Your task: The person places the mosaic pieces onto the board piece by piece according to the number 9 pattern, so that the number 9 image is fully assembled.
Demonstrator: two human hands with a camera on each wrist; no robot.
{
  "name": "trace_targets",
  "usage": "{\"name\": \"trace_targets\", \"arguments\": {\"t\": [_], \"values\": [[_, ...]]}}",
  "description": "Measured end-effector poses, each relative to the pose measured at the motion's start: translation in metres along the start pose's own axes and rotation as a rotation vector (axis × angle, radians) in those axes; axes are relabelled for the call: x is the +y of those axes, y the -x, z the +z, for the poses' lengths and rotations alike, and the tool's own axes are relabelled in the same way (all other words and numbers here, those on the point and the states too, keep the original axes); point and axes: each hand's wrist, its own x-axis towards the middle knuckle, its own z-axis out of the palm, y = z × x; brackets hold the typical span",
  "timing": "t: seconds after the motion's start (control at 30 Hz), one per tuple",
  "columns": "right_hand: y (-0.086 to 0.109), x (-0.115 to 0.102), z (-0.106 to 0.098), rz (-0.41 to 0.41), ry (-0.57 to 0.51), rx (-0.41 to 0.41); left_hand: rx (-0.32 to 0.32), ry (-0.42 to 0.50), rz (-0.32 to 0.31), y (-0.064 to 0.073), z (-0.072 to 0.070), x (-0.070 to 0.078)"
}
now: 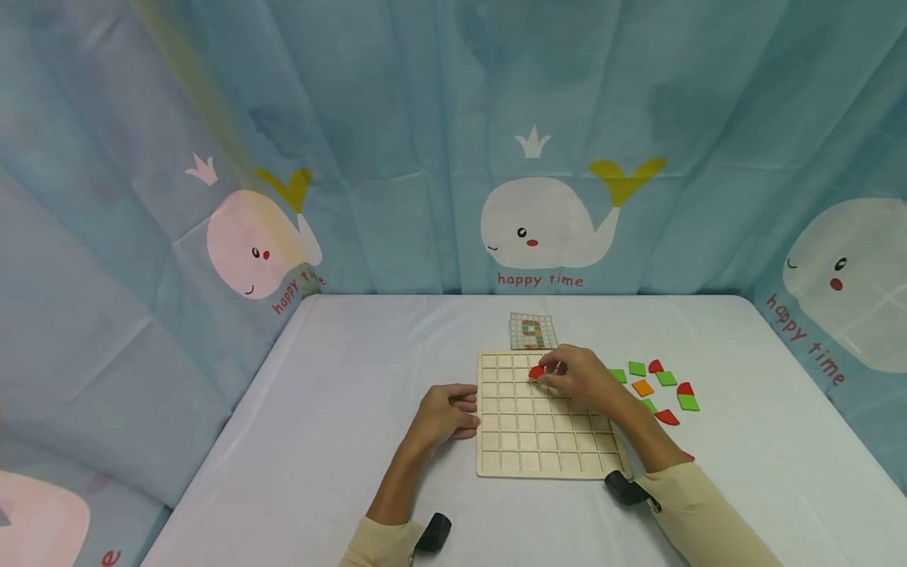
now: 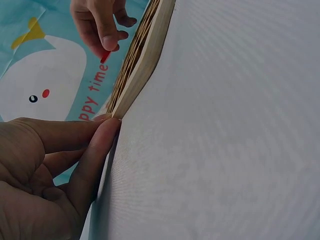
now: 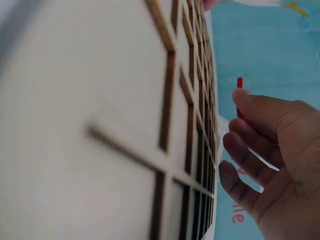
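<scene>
A wooden grid board (image 1: 510, 466) with square recesses lies flat on the table. At its left edge my left hand (image 1: 439, 417) holds the rim; in the left wrist view the thumb and a finger (image 2: 102, 140) pinch it. My right hand (image 1: 581, 378) is over the upper part of the board, pinching a red quarter-round tile (image 1: 536, 372) between thumb and fingertips. The right wrist view has this red tile (image 3: 240, 82) edge-on, apart from the board, with the other fingers loosely bent. Part of the board is hidden under the right hand and forearm.
Behind the board lies a pattern card (image 1: 533, 331) with a coloured figure on a grid. To the right are scattered several loose tiles: green squares (image 1: 637, 368), an orange square (image 1: 642, 387) and red quarter-rounds (image 1: 667, 417). A whale-printed curtain (image 1: 397, 236) surrounds the white table (image 1: 326, 378).
</scene>
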Motion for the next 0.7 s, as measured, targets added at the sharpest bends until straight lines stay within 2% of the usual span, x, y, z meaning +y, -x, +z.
{"name": "trace_targets", "arguments": {"t": [0.3, 0.5, 0.7], "values": [[-0.013, -0.008, 0.001, 0.034, -0.014, -0.023, -0.003, 0.002, 0.006, -0.001, -0.001, -0.001], [-0.021, -0.010, 0.003, 0.071, -0.008, -0.076, -0.001, -0.001, 0.003, 0.000, 0.000, -0.001], [-0.027, -0.009, 0.006, 0.047, 0.000, -0.101, -0.004, 0.005, 0.009, 0.000, 0.000, -0.001]]}}
